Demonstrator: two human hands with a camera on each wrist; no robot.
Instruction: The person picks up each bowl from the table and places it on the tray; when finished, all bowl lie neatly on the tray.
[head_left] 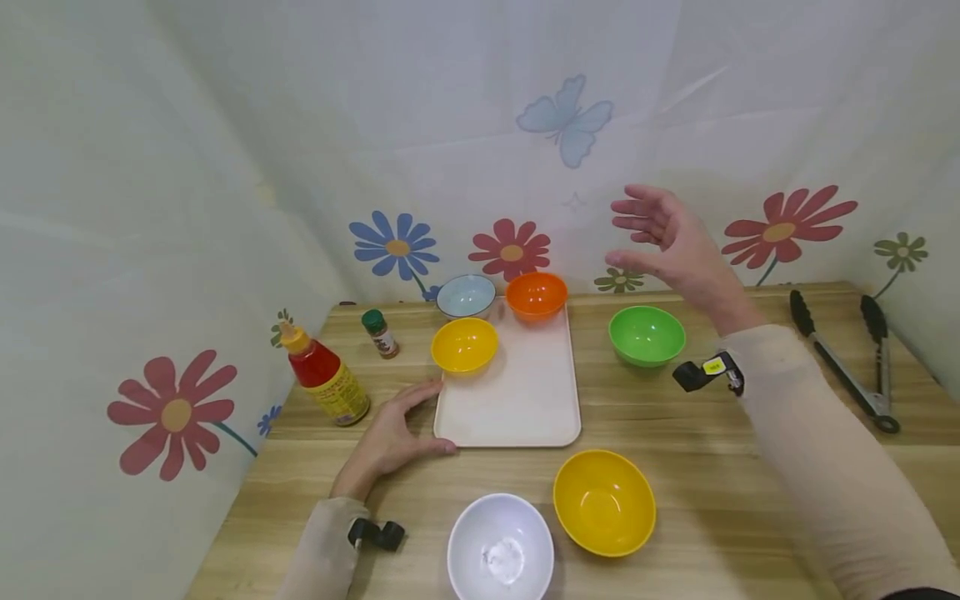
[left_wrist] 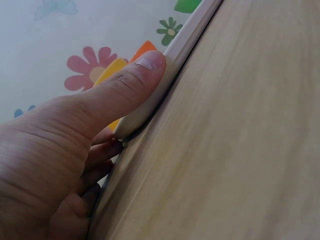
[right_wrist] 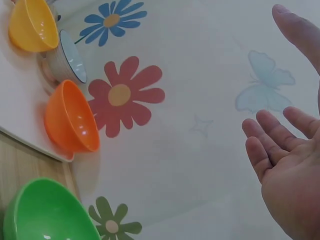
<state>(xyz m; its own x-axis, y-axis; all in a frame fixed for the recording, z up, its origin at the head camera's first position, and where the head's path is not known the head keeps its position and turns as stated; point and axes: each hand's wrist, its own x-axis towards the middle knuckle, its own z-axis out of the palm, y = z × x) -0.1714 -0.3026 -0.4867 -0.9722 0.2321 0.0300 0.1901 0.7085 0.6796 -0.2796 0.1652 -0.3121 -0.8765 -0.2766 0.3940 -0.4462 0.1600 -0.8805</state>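
My left hand rests at the near left corner of a white tray, thumb along the front edge and fingers at the left side. In the left wrist view the thumb touches the tray's rim. On the tray's far part stand a yellow bowl, a light blue bowl with a dark rim, and an orange bowl. My right hand is raised in the air above a green bowl, fingers spread loosely and holding nothing.
Nearest the front stand a white bowl and a deeper yellow bowl. A red sauce bottle and a small spice jar with a green cap are at the left. Black-tipped tongs lie at the right. A flowered curtain hangs behind.
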